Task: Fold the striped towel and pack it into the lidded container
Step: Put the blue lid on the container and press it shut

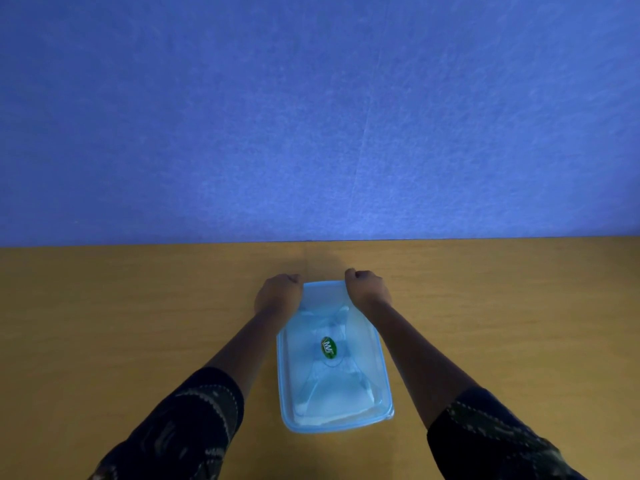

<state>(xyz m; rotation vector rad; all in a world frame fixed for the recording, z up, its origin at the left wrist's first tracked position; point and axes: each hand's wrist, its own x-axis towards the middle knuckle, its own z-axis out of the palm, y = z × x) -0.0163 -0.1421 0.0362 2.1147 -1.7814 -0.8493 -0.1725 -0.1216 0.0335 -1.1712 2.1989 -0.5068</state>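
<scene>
A light blue rectangular container lies lengthwise on the wooden table, with its translucent lid on top and a green oval sticker at the lid's centre. Pale folded cloth, the towel, shows faintly through the lid; its stripes cannot be made out. My left hand grips the far left corner of the container with curled fingers. My right hand grips the far right corner in the same way. Both forearms run along the container's long sides.
The wooden table spreads to both sides of the container. A blue felt wall rises right behind the table's far edge, just beyond my hands.
</scene>
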